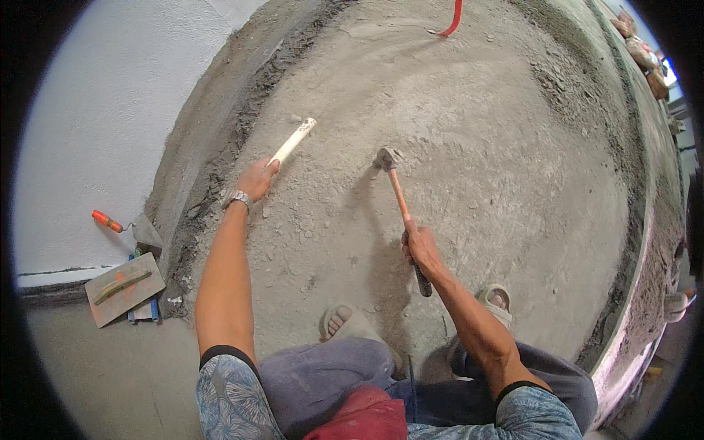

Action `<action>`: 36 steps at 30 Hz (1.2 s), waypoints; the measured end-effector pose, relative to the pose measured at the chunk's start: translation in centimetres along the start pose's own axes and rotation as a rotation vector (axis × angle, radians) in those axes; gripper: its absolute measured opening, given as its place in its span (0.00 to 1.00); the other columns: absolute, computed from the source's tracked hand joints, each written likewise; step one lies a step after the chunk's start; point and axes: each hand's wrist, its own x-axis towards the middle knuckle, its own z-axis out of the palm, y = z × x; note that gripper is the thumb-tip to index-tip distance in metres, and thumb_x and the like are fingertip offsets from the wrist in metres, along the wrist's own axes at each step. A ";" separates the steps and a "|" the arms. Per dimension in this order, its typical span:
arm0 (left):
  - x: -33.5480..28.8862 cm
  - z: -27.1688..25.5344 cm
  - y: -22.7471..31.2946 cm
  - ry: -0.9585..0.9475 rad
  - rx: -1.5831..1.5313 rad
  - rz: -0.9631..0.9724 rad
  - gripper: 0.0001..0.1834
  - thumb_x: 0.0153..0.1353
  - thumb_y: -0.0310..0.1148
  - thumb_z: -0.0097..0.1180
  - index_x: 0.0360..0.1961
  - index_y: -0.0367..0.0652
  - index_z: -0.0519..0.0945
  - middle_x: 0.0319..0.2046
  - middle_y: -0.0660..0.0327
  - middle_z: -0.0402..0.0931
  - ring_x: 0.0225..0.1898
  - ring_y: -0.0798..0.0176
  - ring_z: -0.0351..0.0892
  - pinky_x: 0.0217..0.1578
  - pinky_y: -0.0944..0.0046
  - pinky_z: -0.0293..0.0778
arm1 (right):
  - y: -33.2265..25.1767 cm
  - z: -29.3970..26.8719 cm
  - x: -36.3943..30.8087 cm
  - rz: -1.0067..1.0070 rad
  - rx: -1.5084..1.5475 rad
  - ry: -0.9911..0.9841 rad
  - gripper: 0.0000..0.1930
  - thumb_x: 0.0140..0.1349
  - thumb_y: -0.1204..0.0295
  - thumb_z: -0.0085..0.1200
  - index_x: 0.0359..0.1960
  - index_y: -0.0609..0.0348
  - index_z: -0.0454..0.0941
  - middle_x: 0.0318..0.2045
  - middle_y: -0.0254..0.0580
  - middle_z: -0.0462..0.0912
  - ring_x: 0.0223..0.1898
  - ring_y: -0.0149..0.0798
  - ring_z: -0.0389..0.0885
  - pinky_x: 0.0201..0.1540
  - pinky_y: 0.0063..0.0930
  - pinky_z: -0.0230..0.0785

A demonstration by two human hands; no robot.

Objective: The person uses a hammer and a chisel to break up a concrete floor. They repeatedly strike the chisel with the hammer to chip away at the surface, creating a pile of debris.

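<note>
gritty floor (477,198), crumbled edge (258,92), space around hammer (399,194)

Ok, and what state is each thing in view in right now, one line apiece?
White rod: gripped by the left fingers.
Hammer: gripped by the right fingers, head foremost; floor contact unclear.
Float: unheld, handle up, lying over a blue piece.
Trowel: unheld, beside the float.
Red tube: curved, running out of frame.
Floor: rough, partly strewn with crumbs.
Wristwatch: strapped on.
Sandals: worn.
</note>
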 end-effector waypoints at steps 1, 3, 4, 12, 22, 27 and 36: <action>0.1 0.1 0.1 0.003 0.024 0.003 0.26 0.68 0.56 0.38 0.36 0.42 0.74 0.19 0.66 0.68 0.17 0.68 0.68 0.20 0.63 0.66 | -0.6 0.3 -0.3 -0.010 -0.006 0.007 0.36 0.66 0.37 0.37 0.17 0.60 0.69 0.13 0.38 0.69 0.15 0.35 0.68 0.19 0.34 0.61; 0.3 0.3 0.4 0.002 0.069 0.006 0.27 0.68 0.56 0.38 0.36 0.42 0.74 0.20 0.62 0.70 0.19 0.64 0.70 0.24 0.60 0.69 | -2.7 0.7 -0.8 -0.066 -0.009 0.006 0.37 0.66 0.37 0.37 0.17 0.61 0.70 0.13 0.37 0.69 0.14 0.34 0.68 0.19 0.33 0.61; 0.4 0.5 0.6 0.002 0.106 0.034 0.27 0.68 0.56 0.38 0.37 0.41 0.75 0.22 0.59 0.72 0.22 0.60 0.72 0.28 0.58 0.69 | -4.3 0.6 -1.0 -0.114 -0.006 -0.002 0.36 0.66 0.38 0.37 0.17 0.61 0.70 0.13 0.37 0.69 0.14 0.34 0.67 0.19 0.33 0.60; 1.0 1.4 1.0 0.026 0.263 0.094 0.27 0.68 0.54 0.38 0.44 0.40 0.76 0.38 0.44 0.78 0.43 0.43 0.76 0.44 0.48 0.68 | -13.6 2.2 -1.4 -0.669 0.455 -0.110 0.33 0.69 0.40 0.35 0.21 0.59 0.71 0.12 0.33 0.67 0.13 0.28 0.65 0.16 0.26 0.57; 1.1 0.1 2.2 -0.079 0.405 -0.040 0.27 0.69 0.55 0.38 0.57 0.48 0.73 0.47 0.49 0.79 0.50 0.44 0.77 0.49 0.46 0.72 | -13.8 3.2 1.9 -0.105 0.191 -0.228 0.33 0.64 0.35 0.37 0.20 0.53 0.68 0.12 0.30 0.66 0.10 0.28 0.61 0.14 0.23 0.57; 1.6 0.2 1.7 -0.063 0.360 -0.008 0.27 0.69 0.55 0.38 0.56 0.49 0.74 0.47 0.48 0.79 0.50 0.44 0.77 0.48 0.45 0.72 | -13.2 4.9 0.6 -0.538 0.466 -0.129 0.34 0.66 0.37 0.37 0.18 0.57 0.67 0.11 0.32 0.65 0.11 0.29 0.64 0.14 0.28 0.57; 1.0 -1.3 4.2 -0.079 0.397 -0.033 0.25 0.68 0.52 0.41 0.52 0.47 0.78 0.45 0.48 0.80 0.48 0.44 0.78 0.49 0.46 0.71 | -13.2 3.5 3.6 -0.192 0.305 -0.254 0.33 0.67 0.38 0.35 0.18 0.56 0.67 0.11 0.33 0.67 0.10 0.30 0.65 0.12 0.28 0.58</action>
